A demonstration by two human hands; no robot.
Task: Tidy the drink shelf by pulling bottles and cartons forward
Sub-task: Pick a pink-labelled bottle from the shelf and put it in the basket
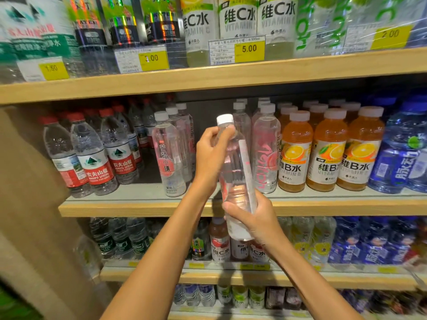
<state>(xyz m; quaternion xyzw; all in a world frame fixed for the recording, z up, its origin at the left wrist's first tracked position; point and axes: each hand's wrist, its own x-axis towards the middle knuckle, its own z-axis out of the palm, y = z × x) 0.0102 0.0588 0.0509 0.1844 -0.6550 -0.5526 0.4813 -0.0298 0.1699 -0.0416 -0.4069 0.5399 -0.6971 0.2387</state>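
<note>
You hold the clear bottle (233,172) in the air near the middle shelf (138,207), left hand (211,155) gripping its neck, right hand (253,221) its bottom; tilted, it may knock over the pink bottles (265,155) beside the gap.

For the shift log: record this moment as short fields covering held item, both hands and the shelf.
held item: clear pink-label bottle, white cap, off the shelf, slightly tilted
left hand: grips its neck under the cap
right hand: grips its lower end
middle shelf: matching pink-label bottles either side of it
neighbours: red-label water bottles left, orange vitamin B bottles right
</note>
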